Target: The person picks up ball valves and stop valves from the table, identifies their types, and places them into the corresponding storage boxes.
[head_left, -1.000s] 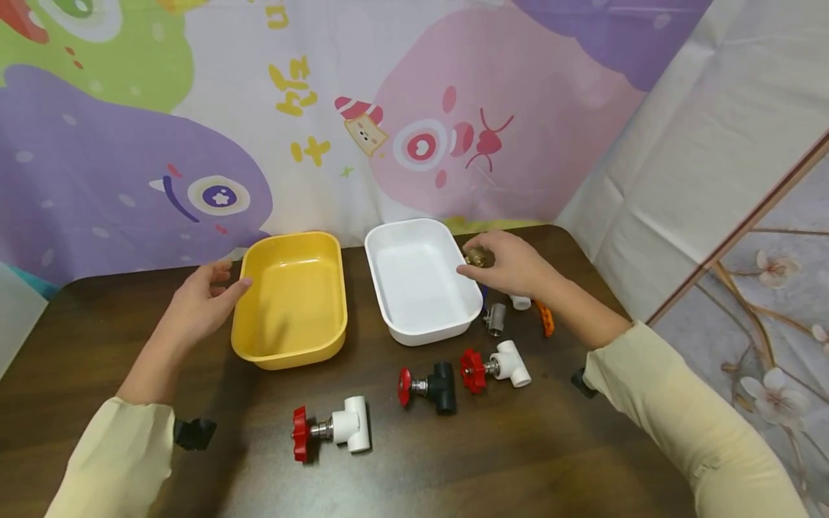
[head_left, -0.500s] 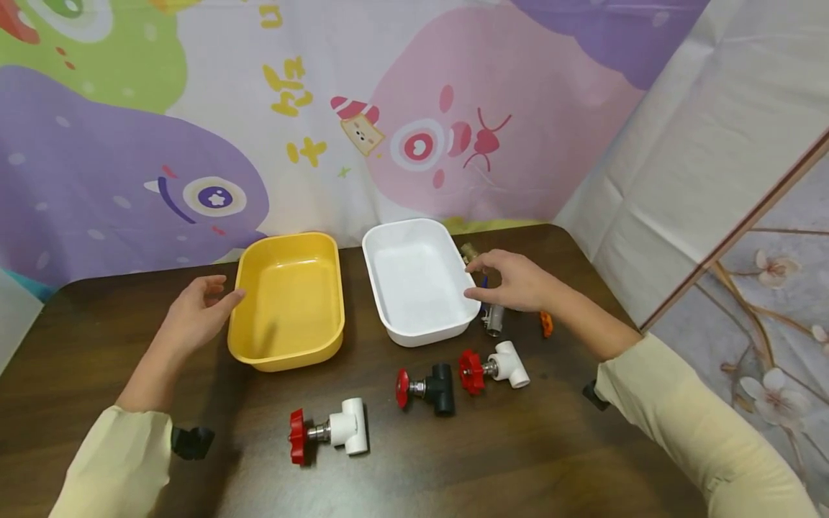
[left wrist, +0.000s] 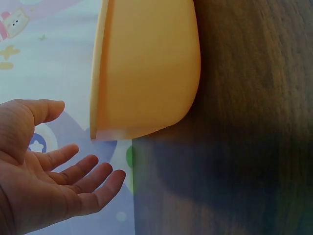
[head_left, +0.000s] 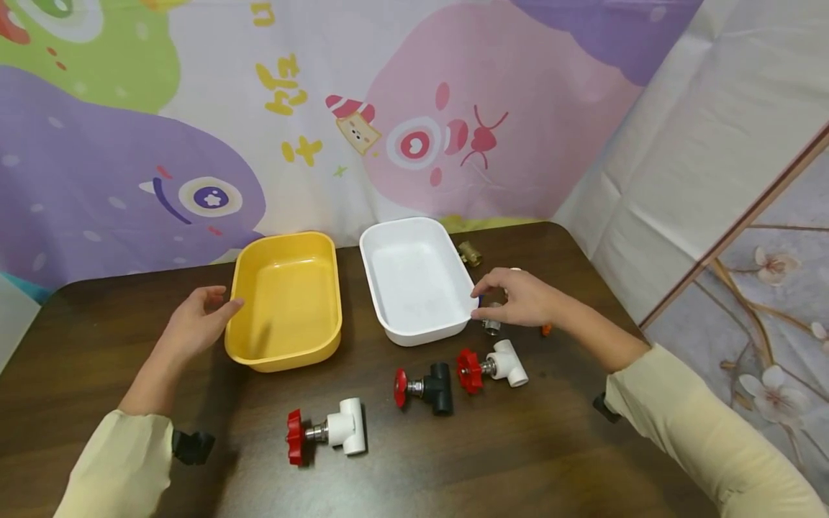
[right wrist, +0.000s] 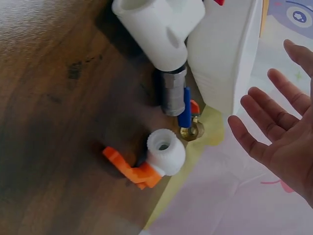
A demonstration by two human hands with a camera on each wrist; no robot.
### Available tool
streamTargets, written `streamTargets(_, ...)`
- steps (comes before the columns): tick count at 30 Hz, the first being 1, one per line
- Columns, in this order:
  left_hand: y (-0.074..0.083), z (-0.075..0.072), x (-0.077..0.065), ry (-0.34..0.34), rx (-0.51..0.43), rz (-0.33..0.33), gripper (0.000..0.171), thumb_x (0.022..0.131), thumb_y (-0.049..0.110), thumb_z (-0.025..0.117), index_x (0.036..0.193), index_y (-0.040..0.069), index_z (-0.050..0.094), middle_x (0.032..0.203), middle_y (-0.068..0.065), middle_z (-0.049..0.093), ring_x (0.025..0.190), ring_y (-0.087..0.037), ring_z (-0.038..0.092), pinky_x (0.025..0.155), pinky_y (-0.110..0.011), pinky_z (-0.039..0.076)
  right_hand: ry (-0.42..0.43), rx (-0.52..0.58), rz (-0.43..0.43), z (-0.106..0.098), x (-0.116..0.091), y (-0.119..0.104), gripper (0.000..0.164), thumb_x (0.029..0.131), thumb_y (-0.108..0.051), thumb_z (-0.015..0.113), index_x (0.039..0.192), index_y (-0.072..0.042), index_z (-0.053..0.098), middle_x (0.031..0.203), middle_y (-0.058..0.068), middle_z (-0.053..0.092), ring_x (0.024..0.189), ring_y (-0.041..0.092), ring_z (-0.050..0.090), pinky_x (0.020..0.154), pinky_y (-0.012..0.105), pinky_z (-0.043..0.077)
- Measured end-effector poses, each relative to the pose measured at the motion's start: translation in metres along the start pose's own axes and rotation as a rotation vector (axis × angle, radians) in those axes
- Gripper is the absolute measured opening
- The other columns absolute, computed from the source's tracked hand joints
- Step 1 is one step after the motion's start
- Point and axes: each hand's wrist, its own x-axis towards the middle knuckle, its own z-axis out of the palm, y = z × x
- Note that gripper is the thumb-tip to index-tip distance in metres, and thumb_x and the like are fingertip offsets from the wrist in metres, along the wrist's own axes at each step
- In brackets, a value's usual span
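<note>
My right hand hovers, fingers apart, by the white tray's right edge. It partly covers a metal ball valve, whose blue handle shows in the right wrist view. Behind lies a brass valve. A white plastic valve with an orange handle is mostly hidden by the hand in the head view. My left hand stays loosely spread beside the yellow tray's left wall, holding nothing. Whether its thumb touches the rim, I cannot tell.
In front of the trays lie a white tee valve with a red handwheel, a black one and another white one. A cartoon-print cloth hangs behind the brown table.
My right hand has moved from the brass valve toward the front and slightly right, so the brass valve is uncovered. My left hand has sunk a little beside the yellow tray.
</note>
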Motion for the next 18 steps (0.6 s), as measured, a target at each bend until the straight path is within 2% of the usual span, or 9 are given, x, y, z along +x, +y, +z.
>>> streamTargets(5, -0.002, 0.001, 0.001, -0.013, 0.0, -0.015, 0.075, 0.095, 0.049, 0.039, 0.14, -0.01, 0.027, 0.137, -0.036, 0.035, 0.123, -0.049, 0.036, 0.1, -0.06, 0.033, -0.007, -0.006, -0.008, 0.004, -0.005, 0.004, 0.034, 0.081, -0.035, 0.071, 0.107, -0.013, 0.067, 0.102, 0.003, 0.062, 0.093, 0.023, 0.059, 0.075, 0.031, 0.047)
streamTargets(11, -0.004, 0.003, 0.0, -0.031, -0.001, -0.026, 0.075, 0.096, 0.049, 0.039, 0.14, -0.011, 0.025, 0.137, -0.036, 0.034, 0.124, -0.05, 0.035, 0.101, -0.06, 0.032, -0.041, 0.028, 0.014, 0.009, -0.011, 0.009, 0.035, 0.08, -0.038, 0.071, 0.106, -0.015, 0.067, 0.104, 0.006, 0.063, 0.098, 0.025, 0.057, 0.08, 0.037, 0.049)
streamTargets(18, -0.008, 0.009, 0.0, -0.04, -0.039, -0.01, 0.071, 0.096, 0.042, 0.042, 0.139, -0.013, 0.024, 0.137, -0.035, 0.036, 0.123, -0.048, 0.039, 0.098, -0.056, 0.04, -0.082, 0.083, 0.021, 0.018, -0.016, 0.016, 0.036, 0.08, -0.039, 0.07, 0.106, -0.014, 0.066, 0.104, 0.006, 0.062, 0.099, 0.025, 0.056, 0.085, 0.043, 0.048)
